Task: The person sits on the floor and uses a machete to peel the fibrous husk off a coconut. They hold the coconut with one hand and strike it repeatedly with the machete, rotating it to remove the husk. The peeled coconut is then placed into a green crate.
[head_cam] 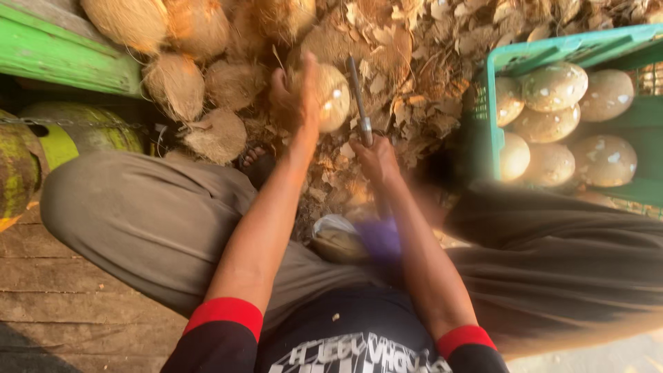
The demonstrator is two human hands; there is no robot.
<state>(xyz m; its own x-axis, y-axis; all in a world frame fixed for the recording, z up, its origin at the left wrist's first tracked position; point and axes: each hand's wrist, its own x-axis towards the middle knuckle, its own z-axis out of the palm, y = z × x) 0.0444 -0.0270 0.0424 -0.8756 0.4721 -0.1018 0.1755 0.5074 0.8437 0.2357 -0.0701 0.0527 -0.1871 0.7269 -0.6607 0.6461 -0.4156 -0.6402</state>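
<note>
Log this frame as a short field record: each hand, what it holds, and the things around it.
left hand: cups a pale, partly peeled coconut
right hand: grips a knife, blade pointing up beside the coconut
crate: green plastic, on the right, holding peeled coconuts
ground pile: brown husked coconuts and husk scraps
seating: person sits on wooden planks

Green crate [492,124] holding peeled coconuts [552,86]; husked coconut pile [176,83]; green cylinder [83,128].

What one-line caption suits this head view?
Left hand steadies a peeled coconut while right hand raises a knife.
</note>
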